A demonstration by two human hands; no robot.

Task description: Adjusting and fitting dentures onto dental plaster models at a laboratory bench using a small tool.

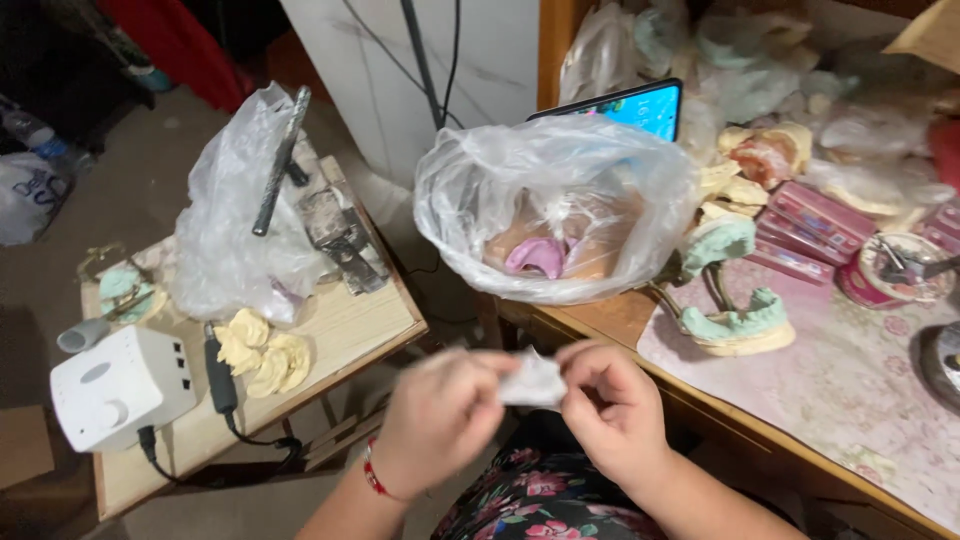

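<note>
From the head camera, looking down past my lap: my left hand (440, 415) and my right hand (612, 405) meet low in the middle of the view, and between them I hold a small crumpled white piece of thin wrapping (533, 380). The fingers (585, 362) of both hands are pinched shut on it, the left from 9 o'clock, the right from 3 o'clock. The hands are blurred, so I cannot tell exactly what the piece is.

At 12 o'clock from my hands, on the near corner of the wooden worktop (610, 318), stands a big clear plastic bag (555, 205), open at the top, with a pink dental piece (540, 257) inside. Behind it leans a dark tablet with a lit blue screen (640, 106). At 2 o'clock sits a pale green dental cast on a metal articulator (740, 320), and beyond it a stack of flat pink boxes (805, 230).

At 9 o'clock, on a low wooden side table (350, 330), lie yellowish plaster casts (262, 355), a white boxy motor unit (120, 388) with a black cable, and another clear plastic bag (235, 220).
</note>
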